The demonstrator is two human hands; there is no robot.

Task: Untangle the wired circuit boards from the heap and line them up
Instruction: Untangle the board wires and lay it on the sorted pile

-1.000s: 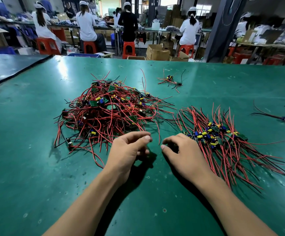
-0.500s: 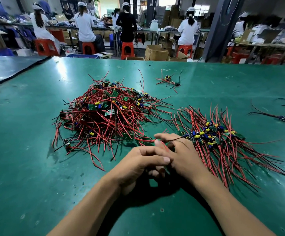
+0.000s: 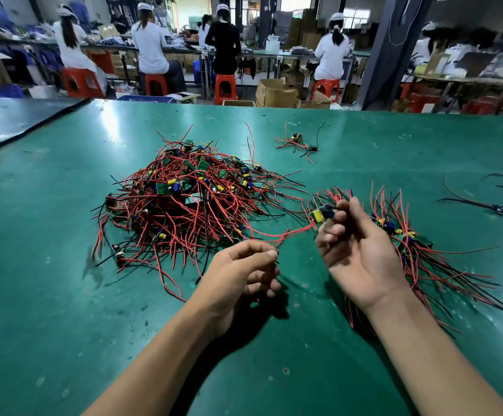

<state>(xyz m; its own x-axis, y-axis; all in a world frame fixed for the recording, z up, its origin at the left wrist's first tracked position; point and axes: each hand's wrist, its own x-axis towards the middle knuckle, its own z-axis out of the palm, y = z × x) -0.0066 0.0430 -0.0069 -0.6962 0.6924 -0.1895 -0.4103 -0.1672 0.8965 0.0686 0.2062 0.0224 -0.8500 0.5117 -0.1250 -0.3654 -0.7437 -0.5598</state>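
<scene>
The right hand (image 3: 361,253) is lifted a little above the green counter (image 3: 49,265), with the palm turned up. Its fingers (image 3: 331,232) are curled in, and the thumb and fingertips hold a small board (image 3: 322,213) with a yellow part and a blue part on it. A red wire (image 3: 292,232) hangs from that board and sags across to the left hand (image 3: 238,280).

The left hand sits lower, close to the counter. Its fingers (image 3: 253,250) are curled too. The thumb and first finger come together at the far end of the red wire and pinch it. The other fingers are tucked under and touch nothing that can be seen.

The big heap (image 3: 184,202) of boards and red and black wires lies on the counter just past the left hand. It is all in a tangle, with wire ends sticking out every way. The red wire between the hands runs close by the near edge of the heap.

A row (image 3: 418,244) of boards lies on the counter under and behind the right hand, with the wires fanned out to both sides. The hand hides part of it.

One loose board (image 3: 296,139) with its wires lies far back on the counter, well apart from the heap. Another loose one (image 3: 497,209) lies off to the right.

Past the counter, people (image 3: 151,46) in white caps sit on red stools (image 3: 155,84) at long tables, facing away.
</scene>
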